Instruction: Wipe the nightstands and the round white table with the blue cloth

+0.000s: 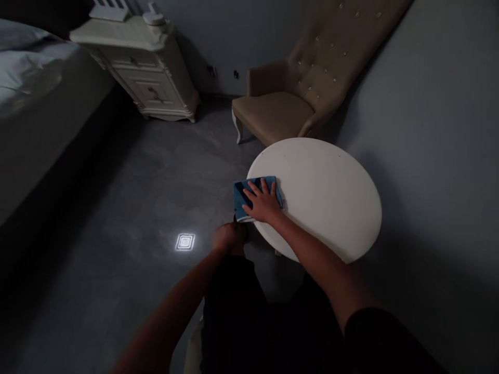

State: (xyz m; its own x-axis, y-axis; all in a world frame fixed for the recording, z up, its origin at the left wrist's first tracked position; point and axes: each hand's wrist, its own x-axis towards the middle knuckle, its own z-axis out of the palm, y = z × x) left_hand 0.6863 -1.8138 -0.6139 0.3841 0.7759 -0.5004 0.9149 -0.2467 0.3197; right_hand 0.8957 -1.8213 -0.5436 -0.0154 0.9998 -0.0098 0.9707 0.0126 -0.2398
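My right hand (265, 203) lies flat with its fingers spread on a folded blue cloth (240, 200) with dark stripes. The cloth rests at the left edge of a round white table (323, 192), and part of it sticks out past the rim. Below the cloth, next to the table edge, is my left hand (226, 238), its fingers curled closed. A small dark shape shows at its fingertips, too dim to name.
A brown tufted armchair (276, 111) stands behind the table. At the back left is a cream nightstand (152, 83) with a white container (154, 19) on top. A bed (42, 98) runs along the left. A bright square drain cover (185, 242) lies in the grey floor.
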